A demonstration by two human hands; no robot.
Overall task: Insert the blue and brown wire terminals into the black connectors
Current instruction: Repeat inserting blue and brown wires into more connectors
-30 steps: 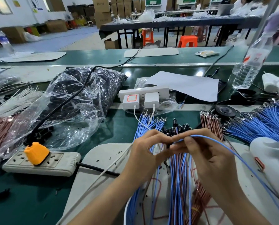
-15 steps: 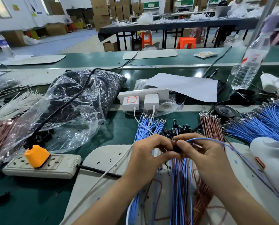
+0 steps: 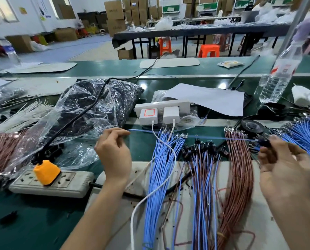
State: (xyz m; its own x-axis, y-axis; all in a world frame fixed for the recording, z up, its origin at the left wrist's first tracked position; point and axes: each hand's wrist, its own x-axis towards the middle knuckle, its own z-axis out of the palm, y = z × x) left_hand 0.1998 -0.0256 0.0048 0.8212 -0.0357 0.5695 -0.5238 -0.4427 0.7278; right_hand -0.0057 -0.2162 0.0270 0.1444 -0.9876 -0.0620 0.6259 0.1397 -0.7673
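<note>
1 blue wire [image 3: 195,136] is stretched taut above the green bench [image 3: 33,222]. the left hand [image 3: 112,152] pinches its free end, and the right hand [image 3: 284,165] pinches the black connector [image 3: 264,143] on the other end. light, thin and limp, it probably handles best gripped close behind the terminal.

Green bench [image 3: 33,222], cluttered. Pale mat [image 3: 258,219] at front edge carries three bundles side by side: blue wires [image 3: 159,186] left, wired black connectors [image 3: 204,150] middle, brown wires [image 3: 239,177] right. Left of mat: grey power strip [image 3: 73,183] with orange plug [image 3: 47,172]. Behind that: clear bag of black parts [image 3: 96,109], white wires [image 3: 21,116], second brown bundle [image 3: 1,152] under plastic at far left. Further back: white socket block [image 3: 161,105] with two chargers, paper sheet [image 3: 213,98], water bottle [image 3: 280,74], black tape roll [image 3: 252,126], loose blue wires [image 3: 305,134] at right edge
</note>
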